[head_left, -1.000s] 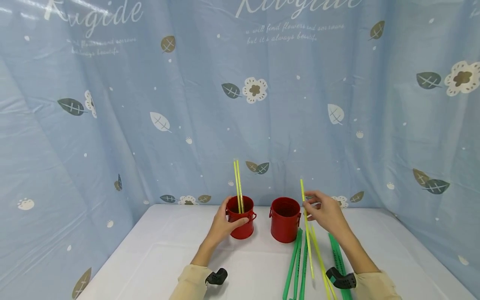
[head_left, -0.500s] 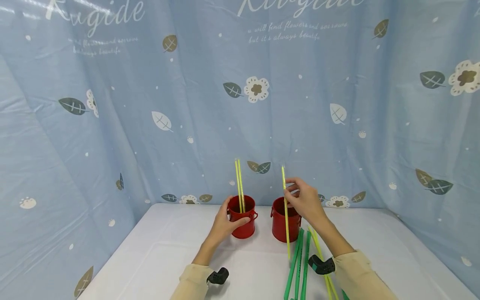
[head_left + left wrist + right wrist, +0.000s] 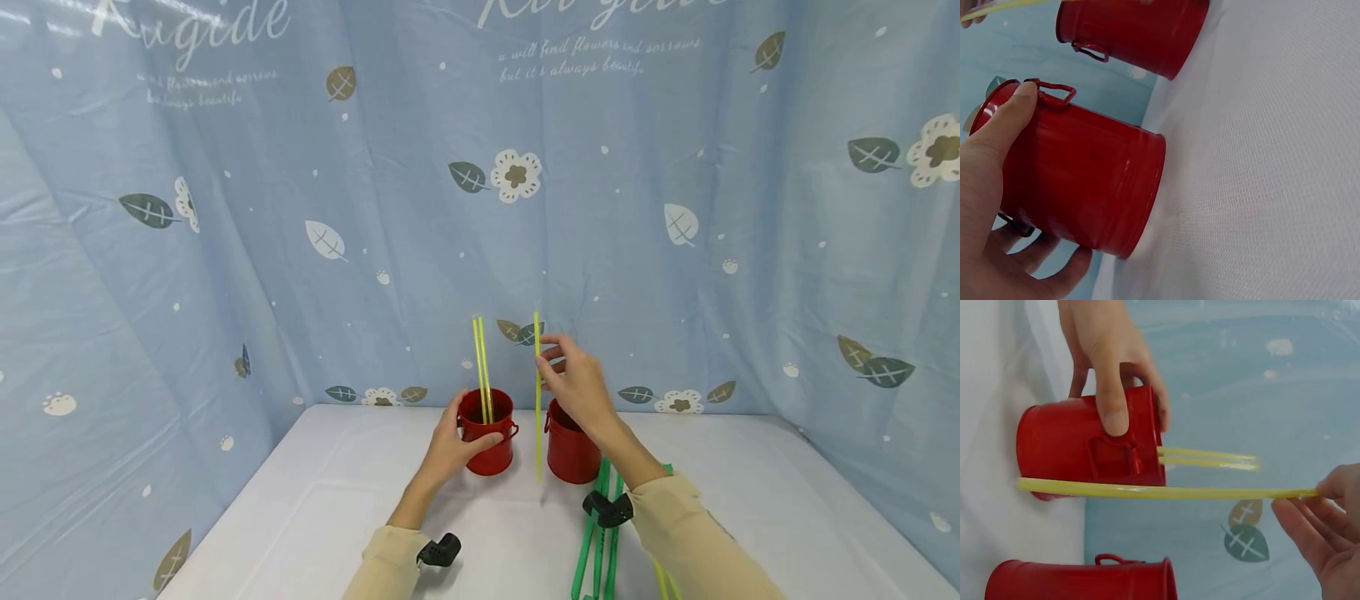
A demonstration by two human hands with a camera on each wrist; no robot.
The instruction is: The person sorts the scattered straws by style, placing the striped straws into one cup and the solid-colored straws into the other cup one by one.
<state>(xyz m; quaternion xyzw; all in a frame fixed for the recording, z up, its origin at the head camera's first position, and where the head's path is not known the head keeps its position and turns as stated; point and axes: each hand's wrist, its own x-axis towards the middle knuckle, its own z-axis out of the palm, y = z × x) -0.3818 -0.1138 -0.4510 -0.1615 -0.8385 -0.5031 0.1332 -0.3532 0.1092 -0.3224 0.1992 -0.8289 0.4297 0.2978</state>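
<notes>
My left hand (image 3: 444, 452) grips the left small red metal bucket (image 3: 491, 458) from its left side, thumb by the wire handle and fingers round behind, as the left wrist view shows. Inside that bucket stand two yellow straws (image 3: 483, 367), their tops well above the rim. Between thumb and fingertips of my right hand (image 3: 577, 385) hangs another yellow straw (image 3: 1147, 491), pinched near its top and nearly upright. Its lower end is in the gap between the two buckets, beside the left one. The right red bucket (image 3: 572, 457) is partly behind my right hand.
Several green straws (image 3: 597, 550) lie on the white table (image 3: 300, 517), in front of the right bucket. More yellow straws (image 3: 663, 579) lie beside them, mostly covered by my right sleeve. A blue patterned curtain (image 3: 405, 208) hangs behind and at both sides.
My right hand has carried the yellow straw left and up, from the right of the right bucket, across its front, to between the buckets. The left hand keeps its grip in place.
</notes>
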